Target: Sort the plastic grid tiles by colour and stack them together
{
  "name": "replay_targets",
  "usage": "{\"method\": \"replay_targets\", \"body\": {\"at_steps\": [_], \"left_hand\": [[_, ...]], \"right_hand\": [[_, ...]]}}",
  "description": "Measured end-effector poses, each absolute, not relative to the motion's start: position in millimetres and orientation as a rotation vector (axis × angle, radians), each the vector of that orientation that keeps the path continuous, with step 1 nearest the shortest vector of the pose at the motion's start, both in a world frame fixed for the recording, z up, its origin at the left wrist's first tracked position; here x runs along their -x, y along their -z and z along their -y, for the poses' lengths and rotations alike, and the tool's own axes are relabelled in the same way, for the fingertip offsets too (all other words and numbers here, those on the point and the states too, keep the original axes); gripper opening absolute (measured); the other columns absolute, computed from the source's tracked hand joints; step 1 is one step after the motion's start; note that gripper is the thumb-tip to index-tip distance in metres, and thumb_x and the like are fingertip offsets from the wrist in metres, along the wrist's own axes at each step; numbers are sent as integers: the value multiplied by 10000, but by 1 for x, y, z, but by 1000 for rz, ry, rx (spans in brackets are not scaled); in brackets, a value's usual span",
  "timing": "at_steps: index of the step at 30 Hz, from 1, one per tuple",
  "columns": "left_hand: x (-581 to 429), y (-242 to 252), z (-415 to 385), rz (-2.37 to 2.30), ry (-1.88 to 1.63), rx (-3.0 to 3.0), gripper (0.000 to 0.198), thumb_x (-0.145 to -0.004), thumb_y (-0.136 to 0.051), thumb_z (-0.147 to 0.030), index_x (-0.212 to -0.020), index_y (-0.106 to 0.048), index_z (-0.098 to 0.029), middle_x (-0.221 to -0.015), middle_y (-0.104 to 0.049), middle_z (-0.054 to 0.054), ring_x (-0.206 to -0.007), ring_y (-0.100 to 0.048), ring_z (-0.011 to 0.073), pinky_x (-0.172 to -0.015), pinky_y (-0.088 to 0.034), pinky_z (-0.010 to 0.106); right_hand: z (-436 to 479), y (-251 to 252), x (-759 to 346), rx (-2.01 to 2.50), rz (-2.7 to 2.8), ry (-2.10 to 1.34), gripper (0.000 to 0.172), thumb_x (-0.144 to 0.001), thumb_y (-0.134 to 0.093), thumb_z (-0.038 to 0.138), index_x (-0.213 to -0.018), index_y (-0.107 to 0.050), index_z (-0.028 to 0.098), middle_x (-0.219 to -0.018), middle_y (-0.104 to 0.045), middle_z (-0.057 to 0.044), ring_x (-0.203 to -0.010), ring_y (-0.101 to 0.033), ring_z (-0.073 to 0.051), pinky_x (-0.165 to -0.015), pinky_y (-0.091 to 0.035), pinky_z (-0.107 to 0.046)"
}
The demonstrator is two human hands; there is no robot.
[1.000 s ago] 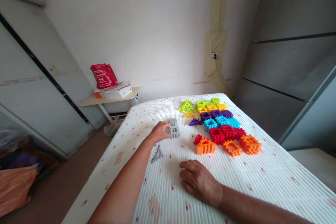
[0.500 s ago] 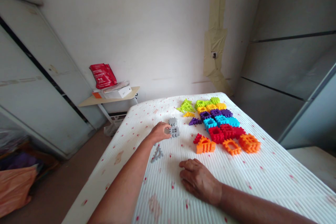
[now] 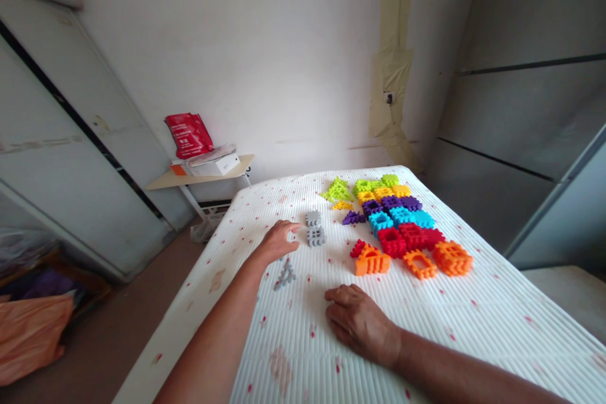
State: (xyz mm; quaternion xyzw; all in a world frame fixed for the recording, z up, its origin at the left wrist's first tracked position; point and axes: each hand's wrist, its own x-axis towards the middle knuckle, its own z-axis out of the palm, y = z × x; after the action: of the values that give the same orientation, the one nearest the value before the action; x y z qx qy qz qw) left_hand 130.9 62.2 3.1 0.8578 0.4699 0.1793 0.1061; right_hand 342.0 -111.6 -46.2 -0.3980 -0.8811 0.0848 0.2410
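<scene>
My left hand point(image 3: 280, 241) is just left of two grey blocks, its thumb and fingers apart with nothing between them. The nearer grey block point(image 3: 316, 237) has a window grid; the other grey block point(image 3: 313, 219) lies right behind it. Grey triangular pieces point(image 3: 285, 274) lie below my left hand. My right hand point(image 3: 360, 322) rests on the bed cover with its fingers curled, and what is under them, if anything, is hidden. Orange triangular blocks point(image 3: 372, 261) stand beyond it, beside a small red piece point(image 3: 358, 248).
Rows of red point(image 3: 413, 235), blue point(image 3: 401, 217), purple point(image 3: 392, 203), yellow point(image 3: 382, 193) and green blocks point(image 3: 377, 185) cover the right side of the bed point(image 3: 265, 353). Orange blocks point(image 3: 452, 257) sit at the near right. A side table point(image 3: 163, 182) stands beyond the left edge.
My left hand has let go of the nearer grey block and moved a little left, its fingers now apart. My right hand has stayed in place.
</scene>
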Motion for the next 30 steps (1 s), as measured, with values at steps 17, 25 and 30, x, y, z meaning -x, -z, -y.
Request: {"method": "replay_targets", "body": {"at_steps": [17, 25, 30], "left_hand": [[-101, 21, 60, -1698, -529, -2295, 410, -754, -435, -44, -1084, -603, -220, -886, -655, 27, -871, -588, 148, -818, -412, 265], [-127, 30, 66, -1312, -907, -2182, 290, -751, -418, -66, -850, -664, -182, -782, -674, 23, -769, -613, 135, -766, -466, 266], [-117, 42, 51, -1538, -950, -2376, 380, -687, -433, 4, -925, -659, -187, -995, -661, 50, -1004, -542, 186, -932, -419, 359]], "right_hand": [[109, 43, -330, 1088, 2520, -76, 229, -908, -408, 200, -734, -555, 172, -816, -583, -38, -783, -475, -149, -697, -296, -294], [109, 45, -331, 1094, 2497, -97, 204, -901, -416, 196, -783, -581, 174, -853, -601, -49, -817, -495, -156, -724, -324, -293], [107, 42, -325, 1191, 2501, -106, 211, -881, -462, 255, -1035, -596, 203, -1182, -559, -82, -1004, -497, -201, -822, -361, -331]]}}
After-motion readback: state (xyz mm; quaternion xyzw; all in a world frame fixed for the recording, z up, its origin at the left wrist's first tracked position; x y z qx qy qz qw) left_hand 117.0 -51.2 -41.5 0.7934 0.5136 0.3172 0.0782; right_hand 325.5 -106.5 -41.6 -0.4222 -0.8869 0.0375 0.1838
